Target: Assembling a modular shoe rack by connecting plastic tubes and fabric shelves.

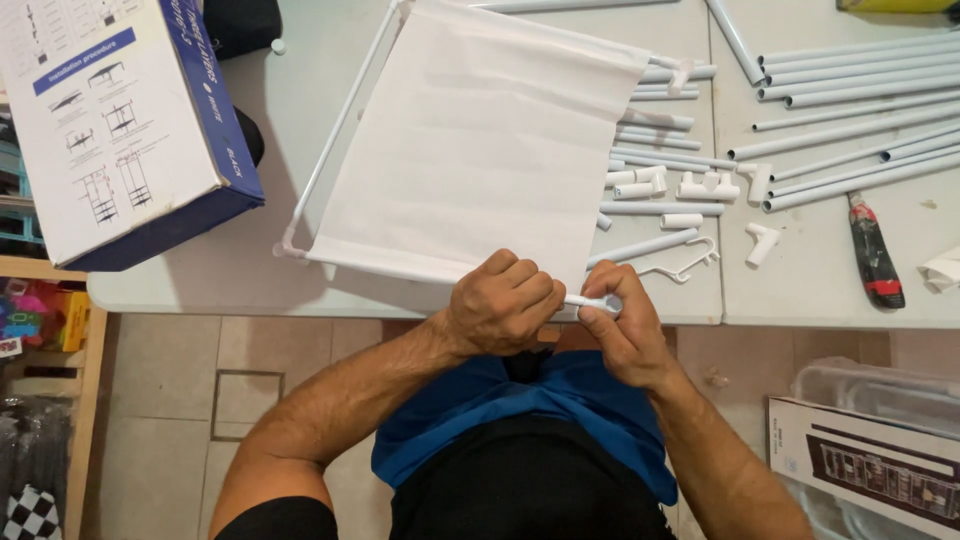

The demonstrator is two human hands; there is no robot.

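Observation:
A white fabric panel (480, 140) lies on the grey table (300, 100), stretched on a frame of thin white tubes (335, 130). My left hand (500, 305) is closed around the near tube at the panel's front edge. My right hand (620, 325) pinches a small white plastic connector (598, 302) at the end of that same tube, right beside my left hand. Both hands sit at the table's near edge, above my blue shirt.
Many loose white tubes (850, 70) and small white connectors (708, 186) lie at the right of the table, with a red-and-black utility knife (875, 250). A white and blue cardboard box (110, 120) stands at the left. A printed box (870, 465) rests on the floor at the right.

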